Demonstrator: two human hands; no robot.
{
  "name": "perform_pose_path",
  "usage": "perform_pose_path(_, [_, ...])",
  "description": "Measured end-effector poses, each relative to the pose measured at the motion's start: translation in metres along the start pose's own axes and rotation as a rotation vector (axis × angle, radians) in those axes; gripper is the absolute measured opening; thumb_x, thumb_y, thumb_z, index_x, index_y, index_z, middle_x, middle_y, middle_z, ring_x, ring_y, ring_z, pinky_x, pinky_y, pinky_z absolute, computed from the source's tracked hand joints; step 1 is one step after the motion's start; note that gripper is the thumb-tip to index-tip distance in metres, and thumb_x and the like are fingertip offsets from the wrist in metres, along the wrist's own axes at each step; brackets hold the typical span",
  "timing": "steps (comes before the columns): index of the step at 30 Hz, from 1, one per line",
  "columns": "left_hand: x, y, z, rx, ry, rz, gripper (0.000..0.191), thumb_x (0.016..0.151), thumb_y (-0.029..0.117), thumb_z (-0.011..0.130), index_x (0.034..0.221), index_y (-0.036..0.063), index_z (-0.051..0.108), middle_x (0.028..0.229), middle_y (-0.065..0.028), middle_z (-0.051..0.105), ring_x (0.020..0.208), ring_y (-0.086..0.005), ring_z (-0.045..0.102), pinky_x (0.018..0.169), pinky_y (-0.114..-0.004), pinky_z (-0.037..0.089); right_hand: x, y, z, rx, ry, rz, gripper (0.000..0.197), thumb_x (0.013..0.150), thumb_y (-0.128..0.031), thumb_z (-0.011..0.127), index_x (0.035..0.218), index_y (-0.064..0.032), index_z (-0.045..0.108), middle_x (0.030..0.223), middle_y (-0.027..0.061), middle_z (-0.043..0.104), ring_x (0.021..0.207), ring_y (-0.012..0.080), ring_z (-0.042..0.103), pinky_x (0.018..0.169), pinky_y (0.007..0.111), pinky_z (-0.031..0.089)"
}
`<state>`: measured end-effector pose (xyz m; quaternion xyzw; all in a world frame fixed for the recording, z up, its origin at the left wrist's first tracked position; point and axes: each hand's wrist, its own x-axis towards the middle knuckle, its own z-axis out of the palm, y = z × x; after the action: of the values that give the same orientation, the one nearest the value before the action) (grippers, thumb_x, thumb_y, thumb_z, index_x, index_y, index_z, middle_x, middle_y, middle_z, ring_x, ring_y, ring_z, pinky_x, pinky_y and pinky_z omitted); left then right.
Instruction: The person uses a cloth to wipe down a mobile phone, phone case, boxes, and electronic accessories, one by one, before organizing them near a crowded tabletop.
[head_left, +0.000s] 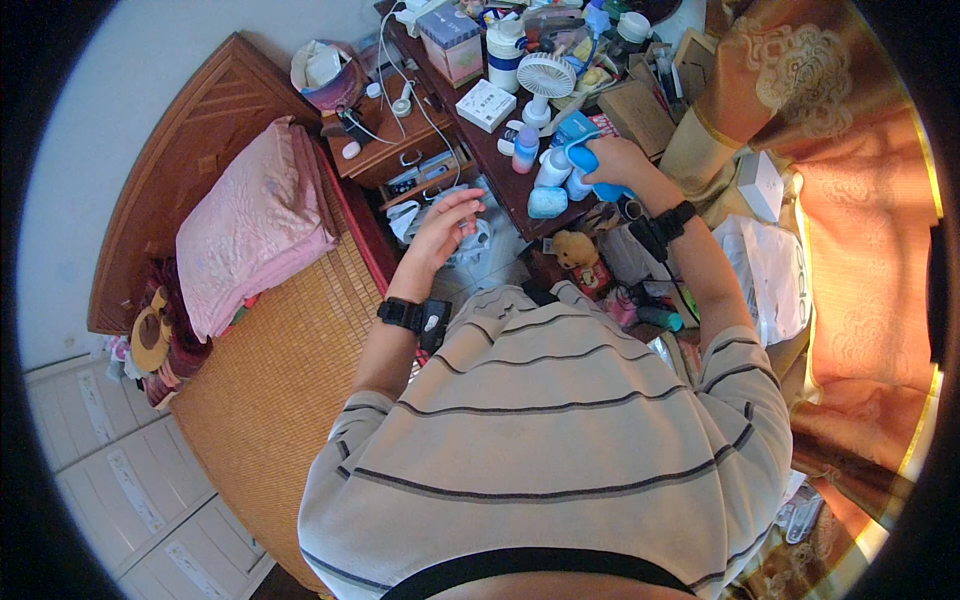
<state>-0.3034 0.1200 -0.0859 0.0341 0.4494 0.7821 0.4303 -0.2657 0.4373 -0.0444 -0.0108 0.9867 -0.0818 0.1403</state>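
Observation:
My right hand (619, 161) grips a blue cloth (581, 156) over the front corner of the dark wooden desk (496, 176). Just beside the cloth stand two white bottles (553, 168), partly hidden by it. A blue-and-pink bottle (526, 150) is to their left, and a pale blue rounded item (547, 202) lies near the desk's front edge. Nothing is in my left hand (446, 225), which hangs with loosely curled fingers in the gap between the bed and the desk.
A small white fan (546, 75), a white box (487, 105), a tissue box (452, 49) and a white-and-blue flask (504, 56) crowd the desk. An open-drawered nightstand (390, 127) adjoins it. Left is a bed with a woven mat (292, 375); right, orange curtains (862, 247). A teddy bear (574, 249) sits below.

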Motion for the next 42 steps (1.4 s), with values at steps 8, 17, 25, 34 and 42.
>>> perform_pose_path(8, [-0.002,0.002,0.003,0.016,0.026,-0.024,0.029,0.079,0.01,0.058,0.107,0.0013,0.053,0.085,-0.0042,0.057,0.061,-0.006,0.048,0.058,-0.019,0.041,-0.001,-0.001,-0.001,-0.004,-0.011,0.003,0.05,0.053,-0.037,0.07,0.089,-0.0045,0.057,0.083,0.0156,0.06,0.078,0.031,0.058,0.069,0.039,0.047])
perform_pose_path(17, [-0.003,0.002,0.003,0.0,0.045,-0.038,0.029,0.079,0.01,0.058,0.106,0.0023,0.053,0.083,-0.003,0.057,0.06,-0.0052,0.048,0.057,-0.019,0.041,-0.006,-0.006,-0.011,0.014,-0.026,0.004,0.049,0.055,-0.037,0.071,0.088,-0.0039,0.057,0.085,0.0159,0.059,0.079,0.0312,0.058,0.068,0.039,0.046])
perform_pose_path(25, [0.01,0.004,0.007,0.192,0.015,-0.052,0.03,0.077,0.011,0.059,0.106,0.0064,0.054,0.086,-0.0004,0.057,0.07,-0.0061,0.05,0.063,-0.02,0.041,-0.015,0.011,-0.043,0.152,0.162,-0.056,0.053,0.058,-0.038,0.071,0.092,-0.0005,0.056,0.086,0.0184,0.059,0.074,0.0307,0.058,0.067,0.038,0.045])
perform_pose_path(34, [0.081,-0.023,0.041,0.834,-0.16,0.276,0.05,0.071,0.011,0.067,0.116,0.0054,0.046,0.104,-0.0079,0.052,0.09,-0.0167,0.051,0.078,-0.029,0.043,-0.057,0.038,-0.055,1.093,0.397,0.104,0.057,0.068,-0.045,0.066,0.107,-0.0054,0.054,0.095,0.0115,0.06,0.083,0.0244,0.058,0.075,0.036,0.047])
perform_pose_path(42, [0.105,-0.02,0.089,1.287,-0.058,0.618,0.054,0.065,0.013,0.068,0.114,0.0064,0.045,0.104,-0.0167,0.049,0.097,-0.0346,0.048,0.081,-0.038,0.04,-0.091,0.031,-0.01,2.538,0.733,-0.342,0.064,0.08,-0.059,0.038,0.117,-0.0074,0.045,0.116,0.0111,0.05,0.106,0.028,0.047,0.094,0.046,0.034])
